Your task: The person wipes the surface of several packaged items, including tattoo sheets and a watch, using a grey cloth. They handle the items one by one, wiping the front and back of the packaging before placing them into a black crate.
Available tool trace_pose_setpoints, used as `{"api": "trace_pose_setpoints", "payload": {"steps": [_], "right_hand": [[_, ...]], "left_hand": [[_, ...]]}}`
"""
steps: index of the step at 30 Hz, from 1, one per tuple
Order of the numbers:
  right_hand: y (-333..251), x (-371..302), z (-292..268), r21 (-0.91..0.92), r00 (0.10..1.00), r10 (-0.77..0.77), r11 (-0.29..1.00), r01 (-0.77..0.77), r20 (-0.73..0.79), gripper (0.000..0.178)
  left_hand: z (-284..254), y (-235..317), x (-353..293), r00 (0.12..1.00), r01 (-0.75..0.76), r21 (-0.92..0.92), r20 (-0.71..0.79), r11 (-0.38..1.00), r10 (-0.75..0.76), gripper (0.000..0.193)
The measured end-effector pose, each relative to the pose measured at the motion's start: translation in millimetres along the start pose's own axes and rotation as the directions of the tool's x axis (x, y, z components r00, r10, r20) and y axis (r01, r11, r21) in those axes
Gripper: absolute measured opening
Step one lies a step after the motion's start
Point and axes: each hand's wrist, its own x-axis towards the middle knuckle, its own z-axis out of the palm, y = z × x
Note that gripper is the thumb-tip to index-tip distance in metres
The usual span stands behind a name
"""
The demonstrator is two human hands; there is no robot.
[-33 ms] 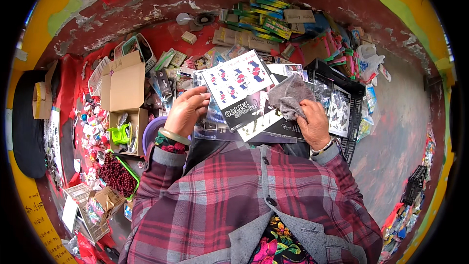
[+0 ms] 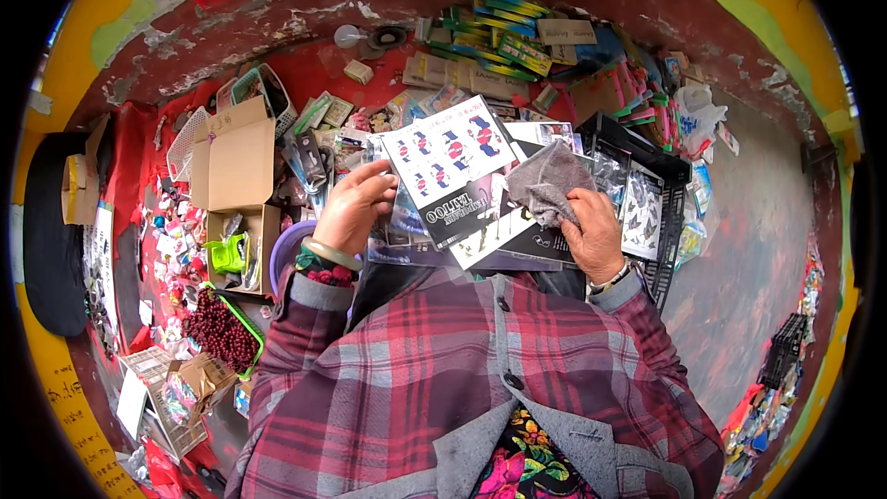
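Observation:
A white and black temporary tattoo sheet (image 2: 451, 155) with red and blue figures lies tilted on a pile of flat packs in front of me. My left hand (image 2: 356, 208) is beside the sheet's left edge, its fingers loosely curved and apart; I see nothing held in it. In my right hand (image 2: 593, 233) is a crumpled grey cloth (image 2: 552, 183), pinched between thumb and fingers. The cloth rests over the right part of the sheets and hides some of them. Beneath, further black and white sheets (image 2: 499, 238) stick out toward me.
A black plastic crate (image 2: 667, 231) stands right of the pile. To the left are an open cardboard box (image 2: 242, 249) with a bright green item, a purple basin (image 2: 288, 254) and dark red beads (image 2: 220, 331). Long green and yellow boxes (image 2: 499, 37) are stacked at the far side.

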Motion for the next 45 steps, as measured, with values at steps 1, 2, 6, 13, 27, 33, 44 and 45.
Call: {"api": "trace_pose_setpoints", "payload": {"steps": [1, 2, 6, 13, 27, 33, 44, 45], "right_hand": [[0, 1, 1, -0.002, 1.000, 0.004, 1.000, -0.004, 0.012, 0.024], [0, 1, 2, 0.001, 1.000, 0.000, 1.000, 0.000, 0.004, 0.024], [-1, 1, 2, 0.024, 1.000, -0.011, 1.000, 0.011, -0.003, 0.025], [-6, -2, -1, 0.073, 1.000, -0.009, 0.997, 0.007, 0.028, 0.030], [16, 4, 0, 0.645, 0.906, 0.423, 0.689, -0.330, 0.013, 0.041], [5, 28, -67, 0.998, 0.867, 0.498, 0.069, -0.005, -0.030, 0.034], [-101, 76, 1, 0.370, 0.915, -0.370, 0.882, 0.291, 0.162, 0.061], [-101, 75, 14, 0.218, 0.905, -0.390, 0.911, 0.351, 0.172, 0.061]], "left_hand": [[1, 1, 5, 1.000, -0.005, 0.030, 0.013, 1.000, 0.004, 0.045], [1, 3, 10, 1.000, -0.010, 0.060, 0.027, 0.998, 0.008, 0.045], [9, 2, 27, 0.994, -0.111, 0.234, 0.011, 0.966, 0.111, 0.038], [16, -20, 35, 0.744, -0.647, 0.361, 0.107, 0.672, 0.659, 0.036], [58, -35, 22, 0.952, 0.142, -0.544, 0.305, 0.827, 0.037, 0.037], [57, -20, 16, 0.912, 0.075, -0.664, 0.347, 0.744, 0.218, 0.048], [80, -8, -5, 0.817, 0.211, -0.683, 0.516, 0.699, 0.258, 0.059], [84, -9, -9, 0.830, 0.210, -0.681, 0.504, 0.702, 0.241, 0.061]]}}
